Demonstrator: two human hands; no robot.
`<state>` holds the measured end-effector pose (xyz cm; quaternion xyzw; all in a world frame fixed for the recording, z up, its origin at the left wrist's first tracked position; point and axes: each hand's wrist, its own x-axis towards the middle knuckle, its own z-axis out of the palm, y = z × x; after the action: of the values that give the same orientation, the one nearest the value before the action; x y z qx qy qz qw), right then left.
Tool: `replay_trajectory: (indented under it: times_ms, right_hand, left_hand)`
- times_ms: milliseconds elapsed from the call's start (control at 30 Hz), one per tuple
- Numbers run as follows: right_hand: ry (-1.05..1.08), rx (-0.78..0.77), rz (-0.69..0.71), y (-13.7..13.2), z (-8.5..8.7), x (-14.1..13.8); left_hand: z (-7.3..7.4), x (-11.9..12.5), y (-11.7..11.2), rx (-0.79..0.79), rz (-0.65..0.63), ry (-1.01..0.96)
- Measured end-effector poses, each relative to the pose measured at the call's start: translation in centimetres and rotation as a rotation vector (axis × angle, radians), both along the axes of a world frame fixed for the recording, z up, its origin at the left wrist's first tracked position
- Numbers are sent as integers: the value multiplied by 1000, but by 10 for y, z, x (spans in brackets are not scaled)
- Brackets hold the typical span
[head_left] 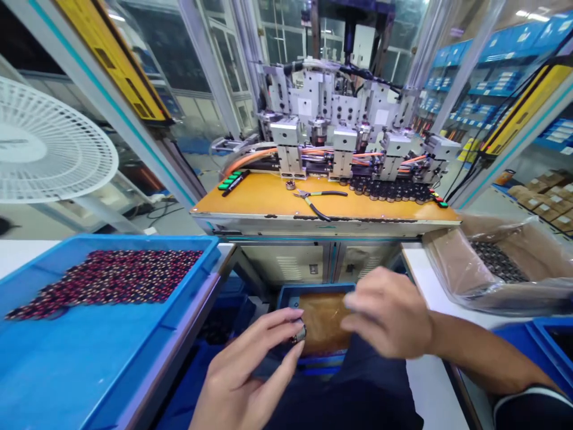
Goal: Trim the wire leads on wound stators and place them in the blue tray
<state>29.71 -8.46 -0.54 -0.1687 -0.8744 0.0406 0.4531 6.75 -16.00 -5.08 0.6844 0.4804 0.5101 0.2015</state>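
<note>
My left hand [248, 370] is low in the middle, thumb and fingers pinched on a small dark ring-shaped part [299, 334]. My right hand [387, 313] hovers just right of it, blurred by motion, its fingers curled toward the part; whether it holds anything is unclear. Both hands are over a small blue bin [286, 295] lined with a brown bag, below the machine's table.
A large blue tray [89, 358] with several dark red parts [111, 278] sits at left. A clear bag of dark parts [496, 263] lies at right. Pliers [320, 200] and a row of dark round parts [389, 191] rest on the orange machine table [268, 200]. A white fan [45, 143] stands far left.
</note>
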Motion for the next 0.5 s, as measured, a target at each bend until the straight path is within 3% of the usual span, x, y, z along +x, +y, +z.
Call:
replay_trajectory:
  times_ms: [67,100,133,200,267,333,433,500]
  right_hand:
    - [-190,425,123,4,12,-8]
    - [-244,561,164,5,14,-13]
    - [-279,631,182,7,15,-18]
    - [-345,575,161,7,10,-26]
    - [-425,325,119,4,5,-30]
    - [-499,-65,121,-1,4,-30]
    - [-608,-688,265,0,10,-30]
    - [-687,-930,354,13,17,-33]
  left_hand:
    - [3,2,0,33,-43,25]
    - [4,3,-1,40,-54,17]
    - [5,4,-2,40,-54,1]
    - [6,5,-5,20,-23,-32]
    - [4,4,-7,2,4,-40]
    - [2,0,-10,7,-3,-29]
    - [-1,-9,-12,21,-71,15]
    - [-3,-12,-13,36,-104,32]
